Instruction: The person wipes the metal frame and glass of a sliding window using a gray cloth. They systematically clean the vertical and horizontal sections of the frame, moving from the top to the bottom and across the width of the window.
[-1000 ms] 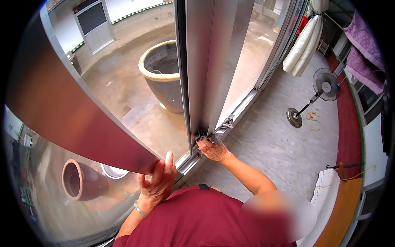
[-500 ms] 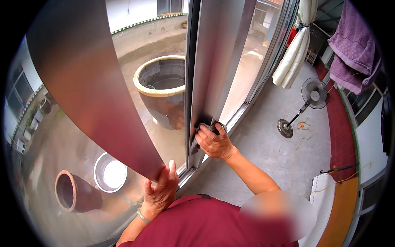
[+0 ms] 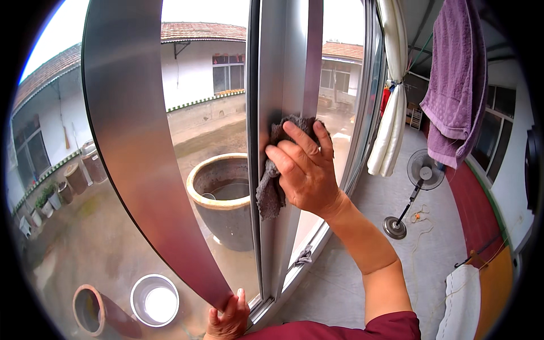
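My right hand [image 3: 306, 173] presses a crumpled dark grey cloth [image 3: 271, 192] against the upright metal window frame [image 3: 283, 73] in front of me. Its fingers are bent over the cloth, and one end hangs down beside the wrist side of the frame. Low at the middle, my left hand [image 3: 228, 317] grips the bottom end of a wide, shiny metal frame member [image 3: 141, 136] that rises to the upper left. Part of that hand is out of sight at the lower edge.
A small grey bundle [image 3: 305, 255] lies on the window track. Through the glass stand a large rimmed vat [image 3: 221, 218], a brown pot [image 3: 90, 311] and a metal basin [image 3: 154, 300]. At right are a tied white curtain [image 3: 388, 130], a purple towel [image 3: 456, 73] and a standing fan [image 3: 425, 170].
My right hand has slid the cloth upward along the upright frame, and its arm is more outstretched. The left hand keeps its hold. The whole view has tilted upward.
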The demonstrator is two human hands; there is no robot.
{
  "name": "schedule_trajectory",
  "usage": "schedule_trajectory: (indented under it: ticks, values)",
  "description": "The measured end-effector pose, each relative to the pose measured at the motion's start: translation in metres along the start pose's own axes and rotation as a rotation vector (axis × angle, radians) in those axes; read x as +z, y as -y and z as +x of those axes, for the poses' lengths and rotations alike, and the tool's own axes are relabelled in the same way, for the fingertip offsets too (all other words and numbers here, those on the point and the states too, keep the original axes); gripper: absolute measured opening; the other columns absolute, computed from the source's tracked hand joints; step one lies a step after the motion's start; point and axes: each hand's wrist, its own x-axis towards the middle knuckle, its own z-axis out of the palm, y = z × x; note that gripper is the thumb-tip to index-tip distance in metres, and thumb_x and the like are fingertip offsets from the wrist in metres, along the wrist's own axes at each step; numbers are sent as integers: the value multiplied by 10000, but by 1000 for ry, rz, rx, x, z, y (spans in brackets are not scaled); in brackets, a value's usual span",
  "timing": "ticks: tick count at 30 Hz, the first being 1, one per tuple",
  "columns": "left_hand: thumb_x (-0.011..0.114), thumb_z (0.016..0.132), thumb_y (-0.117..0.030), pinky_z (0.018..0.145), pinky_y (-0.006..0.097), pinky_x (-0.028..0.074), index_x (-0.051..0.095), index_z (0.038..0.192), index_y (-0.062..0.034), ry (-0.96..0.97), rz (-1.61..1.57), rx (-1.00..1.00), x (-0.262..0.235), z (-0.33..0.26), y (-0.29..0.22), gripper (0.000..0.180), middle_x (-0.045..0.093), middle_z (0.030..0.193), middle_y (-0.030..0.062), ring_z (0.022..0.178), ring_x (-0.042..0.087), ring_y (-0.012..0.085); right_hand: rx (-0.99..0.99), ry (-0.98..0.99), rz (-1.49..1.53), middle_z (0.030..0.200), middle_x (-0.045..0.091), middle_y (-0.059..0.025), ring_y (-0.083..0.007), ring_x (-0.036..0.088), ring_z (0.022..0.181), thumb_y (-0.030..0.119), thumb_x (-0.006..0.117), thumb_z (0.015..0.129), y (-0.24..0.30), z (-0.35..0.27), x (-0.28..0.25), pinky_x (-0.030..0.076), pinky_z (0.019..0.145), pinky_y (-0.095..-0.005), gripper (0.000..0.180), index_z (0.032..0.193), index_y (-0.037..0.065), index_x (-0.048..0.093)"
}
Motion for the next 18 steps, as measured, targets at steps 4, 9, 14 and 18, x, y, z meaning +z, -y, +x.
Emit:
schedule_trajectory:
  ticks: [4,9,14,18]
  values:
    - [543,909,-301,1115,624,140,635,1043,-225,-13,72,28,-6,2,3,180,535,1409,-24,1318,448,184,11,-57,60,1040,615,-44,-261,461,1328,-22,626,766,-34,55,0,240,1179,-478,354,1096,105,610]
    - [531,912,-303,1115,628,144,620,987,-238,-74,134,8,-3,0,5,133,547,1386,-41,1283,485,195,-10,-142,34,1056,609,-50,-293,428,1349,-77,591,765,-64,116,-2,252,1171,-489,450,1176,105,602]
    - [539,922,-294,1093,652,187,592,969,-224,-147,197,-12,2,-2,2,100,596,1294,-30,1201,543,166,-62,-214,-33,1051,613,-66,-314,450,1323,-83,578,774,-94,175,-7,293,1149,-496,472,1209,92,627]
    - [559,896,-216,1090,508,287,629,1107,-211,-250,254,-13,19,-5,2,222,589,1310,-63,1203,546,131,-88,-271,-36,1064,630,-78,-340,451,1321,-78,552,808,-123,207,-6,344,1122,-482,416,1183,76,644]
